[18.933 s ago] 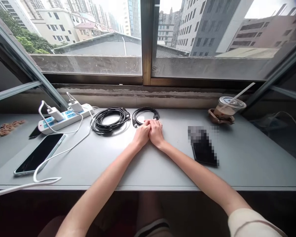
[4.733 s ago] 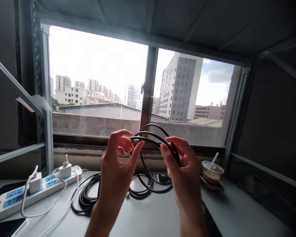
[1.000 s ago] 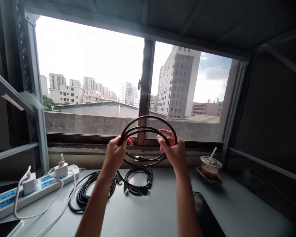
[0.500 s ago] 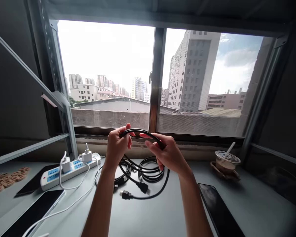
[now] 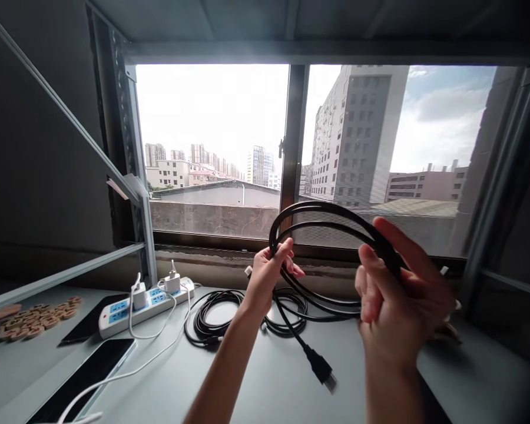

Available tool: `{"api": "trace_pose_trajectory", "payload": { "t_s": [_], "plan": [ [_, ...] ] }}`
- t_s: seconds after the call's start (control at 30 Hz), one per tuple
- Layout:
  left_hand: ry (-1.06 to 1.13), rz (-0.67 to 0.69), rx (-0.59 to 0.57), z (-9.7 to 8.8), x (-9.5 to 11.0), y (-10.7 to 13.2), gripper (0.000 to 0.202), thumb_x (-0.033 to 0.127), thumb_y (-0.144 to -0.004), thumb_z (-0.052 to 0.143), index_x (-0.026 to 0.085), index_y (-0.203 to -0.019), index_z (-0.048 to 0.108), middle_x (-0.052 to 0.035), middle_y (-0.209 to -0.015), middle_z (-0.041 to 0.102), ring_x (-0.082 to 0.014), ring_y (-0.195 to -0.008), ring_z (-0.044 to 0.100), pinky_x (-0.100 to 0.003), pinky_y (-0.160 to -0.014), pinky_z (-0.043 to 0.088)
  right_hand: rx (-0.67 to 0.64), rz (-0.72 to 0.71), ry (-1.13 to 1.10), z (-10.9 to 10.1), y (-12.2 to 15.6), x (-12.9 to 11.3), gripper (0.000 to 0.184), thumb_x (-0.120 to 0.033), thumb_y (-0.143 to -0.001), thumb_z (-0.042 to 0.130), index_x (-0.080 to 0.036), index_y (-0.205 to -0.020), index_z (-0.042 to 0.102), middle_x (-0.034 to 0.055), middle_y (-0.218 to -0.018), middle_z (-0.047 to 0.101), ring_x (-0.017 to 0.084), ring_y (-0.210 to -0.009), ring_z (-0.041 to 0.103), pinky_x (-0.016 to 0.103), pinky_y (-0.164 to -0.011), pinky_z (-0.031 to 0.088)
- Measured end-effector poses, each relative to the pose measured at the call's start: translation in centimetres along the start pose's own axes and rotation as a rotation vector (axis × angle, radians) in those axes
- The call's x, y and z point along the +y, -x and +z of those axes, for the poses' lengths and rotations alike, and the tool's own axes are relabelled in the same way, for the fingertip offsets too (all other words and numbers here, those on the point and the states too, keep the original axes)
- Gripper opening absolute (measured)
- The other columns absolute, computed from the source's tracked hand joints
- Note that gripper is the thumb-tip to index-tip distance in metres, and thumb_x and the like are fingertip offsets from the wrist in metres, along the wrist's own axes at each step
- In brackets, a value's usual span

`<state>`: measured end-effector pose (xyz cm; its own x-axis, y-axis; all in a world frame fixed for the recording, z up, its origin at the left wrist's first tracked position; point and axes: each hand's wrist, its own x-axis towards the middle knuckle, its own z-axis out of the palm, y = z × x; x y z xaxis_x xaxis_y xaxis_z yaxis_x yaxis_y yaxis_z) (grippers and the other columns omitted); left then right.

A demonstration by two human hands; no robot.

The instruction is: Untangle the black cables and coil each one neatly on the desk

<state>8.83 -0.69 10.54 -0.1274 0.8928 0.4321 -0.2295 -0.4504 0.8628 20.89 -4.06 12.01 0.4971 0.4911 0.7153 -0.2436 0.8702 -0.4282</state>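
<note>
A black HDMI cable (image 5: 322,207) is held up in loops between my two hands, above the table. My left hand (image 5: 269,268) pinches the left side of the loops between thumb and fingers. On the right, my right hand (image 5: 400,288) is closed around the other side of the coil, close to the camera. One plug (image 5: 320,366) of the cable hangs down below the loops, its metal end pointing down and right. Behind my left forearm lie a coiled black cable (image 5: 216,315) and another coiled black cable (image 5: 287,324), partly hidden by my arm.
A white power strip (image 5: 148,306) with two plugged chargers and white cords stands at the left. Near it lie a phone (image 5: 83,380), a dark flat object (image 5: 92,318) and wooden pieces (image 5: 44,321). A metal rack post (image 5: 145,235) rises beside the window.
My hands have moved right and apart, the right one coming nearer the camera. The held cable now forms several loops instead of a single bend. The view has shifted left and tilted up.
</note>
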Motion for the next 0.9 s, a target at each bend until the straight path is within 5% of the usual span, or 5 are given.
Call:
{"api": "trace_pose_trajectory", "payload": {
  "t_s": [0.2,0.4,0.53,0.67,0.9],
  "plan": [
    [-0.196,-0.031,-0.013,-1.4,0.1,-0.2,0.045,0.058,-0.075,0.055,0.014,-0.062,0.054,0.0016,-0.048,0.052,-0.0115,-0.039,0.054,-0.019,-0.036,0.039,0.14,-0.104,-0.036,0.8,1.1,-0.3,0.019,-0.015,-0.063,0.072,-0.02,-0.081,0.072,-0.0119,-0.031,0.037,0.003,-0.022,0.023,0.022,-0.029,0.017],
    [-0.327,-0.33,-0.281,-1.6,-0.1,0.2,0.054,0.062,-0.079,0.046,0.018,-0.047,0.046,0.0012,-0.033,0.043,-0.0119,-0.027,0.046,-0.02,-0.029,0.034,-0.019,0.059,-0.202,1.1,2.1,-1.3,0.017,-0.011,-0.069,0.064,-0.025,-0.079,0.067,-0.0148,-0.026,0.032,0.003,-0.019,0.017,0.021,-0.029,0.018],
    [-0.366,-0.463,-0.412,-1.9,0.0,0.5,0.052,0.056,-0.083,0.04,0.018,-0.047,0.048,-0.0007,-0.03,0.044,-0.0155,-0.032,0.052,-0.021,-0.032,0.036,-0.088,-0.068,-0.118,1.3,2.5,-0.6,0.016,-0.009,-0.073,0.06,-0.022,-0.068,0.065,-0.0127,-0.031,0.033,0.002,-0.021,0.021,0.019,-0.028,0.021],
    [-0.381,-0.371,-0.525,-2.2,1.1,0.9,0.05,0.047,-0.084,0.039,0.016,-0.05,0.057,-0.0066,-0.044,0.059,-0.0161,-0.045,0.058,-0.023,-0.047,0.046,-0.242,-0.105,-0.031,1.1,3.1,-1.2,0.02,-0.008,-0.076,0.056,-0.024,-0.067,0.064,-0.0111,-0.036,0.035,0.002,-0.026,0.028,0.018,-0.032,0.031],
    [-0.451,-0.164,-0.566,-2.8,0.7,0.5,0.047,0.039,-0.087,0.037,0.017,-0.061,0.069,-0.0054,-0.069,0.069,-0.0182,-0.074,0.065,-0.026,-0.077,0.051,-0.199,-0.194,-0.113,0.5,2.0,-0.3,0.028,-0.014,-0.075,0.06,-0.026,-0.099,0.058,-0.0152,-0.034,0.031,0.003,-0.022,0.017,0.02,-0.029,0.017]
  ]
}}
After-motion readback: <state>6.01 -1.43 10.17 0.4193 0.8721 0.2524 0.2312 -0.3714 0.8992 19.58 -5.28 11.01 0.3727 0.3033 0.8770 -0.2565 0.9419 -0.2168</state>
